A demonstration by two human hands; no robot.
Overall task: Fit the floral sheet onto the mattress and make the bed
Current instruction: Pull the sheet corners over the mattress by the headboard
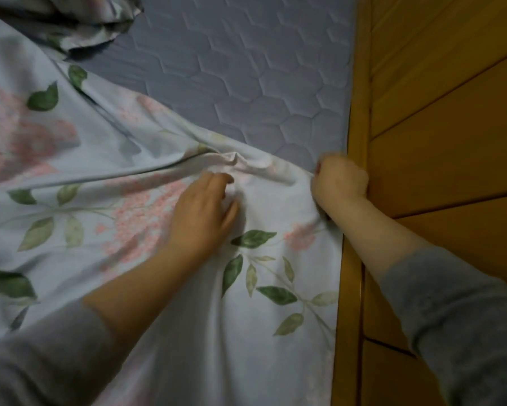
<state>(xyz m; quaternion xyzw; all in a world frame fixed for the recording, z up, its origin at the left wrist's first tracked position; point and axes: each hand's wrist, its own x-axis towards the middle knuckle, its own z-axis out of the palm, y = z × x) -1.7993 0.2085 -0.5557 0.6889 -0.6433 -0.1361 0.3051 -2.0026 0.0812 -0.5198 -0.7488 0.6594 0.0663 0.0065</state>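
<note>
— What lies nearest?
— The floral sheet (187, 332) covers the near part of the mattress (246, 68), reaching its right side against the wooden bed frame (354, 259).
— And the hands?
— The left hand (205, 212) rests on the sheet, fingers bent, tips in a fold; whether it pinches cloth cannot be told. The right hand (341, 183) is a fist closed round the sheet's edge, just beside the frame.
— Farther on?
— The quilted mattress is bare, and at the far left the rest of the sheet lies bunched.
— What could go wrong?
— Probably the pull. The cloth runs in diagonal creases from fist to heap. A hard tug toward the far corner may drag the near part off, since only the left hand pins it. The fist may also scrape against the frame.
</note>
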